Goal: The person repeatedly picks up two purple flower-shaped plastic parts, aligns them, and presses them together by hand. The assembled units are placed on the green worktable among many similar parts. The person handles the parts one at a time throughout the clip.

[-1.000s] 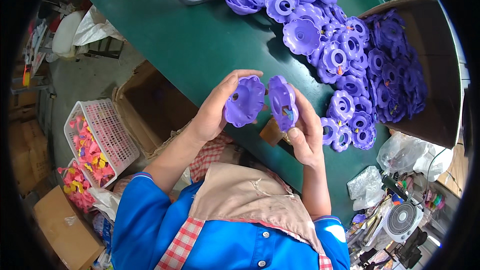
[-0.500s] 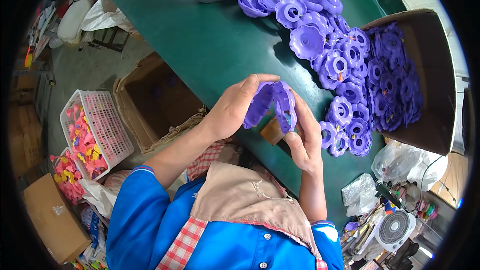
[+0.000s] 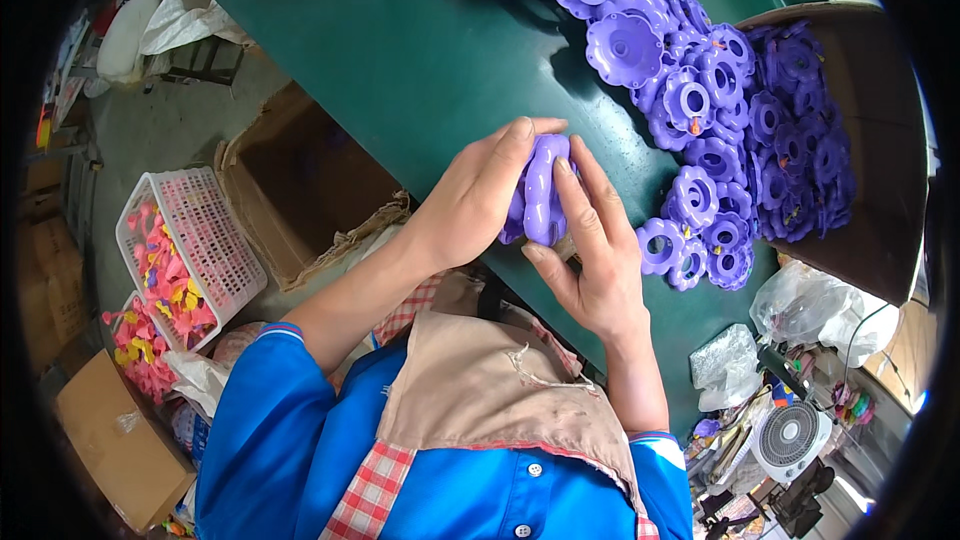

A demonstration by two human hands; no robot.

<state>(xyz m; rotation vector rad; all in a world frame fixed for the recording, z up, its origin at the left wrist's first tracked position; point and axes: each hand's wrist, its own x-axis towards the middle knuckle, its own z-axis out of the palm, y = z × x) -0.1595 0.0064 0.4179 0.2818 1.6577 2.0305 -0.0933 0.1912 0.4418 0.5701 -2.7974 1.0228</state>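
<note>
Two purple flower-shaped plastic shells are pressed together edge to edge, standing upright between my hands over the near table edge. My left hand is closed against their left side, its palm hiding most of that half. On the other side, my right hand presses with its fingers along the top and right, the thumb lower down near the rim. Whether the seam is fully joined I cannot tell. A heap of similar purple flower shells, some cup-like and some rings with a central hole, lies to the right on the table.
Beside the heap, a cardboard box on its side holds more purple rings. The green table runs diagonally. At left stand an open cardboard box and a white basket of pink and yellow pieces. A fan sits lower right.
The two purple shells, apart in a V before, are now closed against each other. My right hand has come in toward my left, its fingers now over the shells.
</note>
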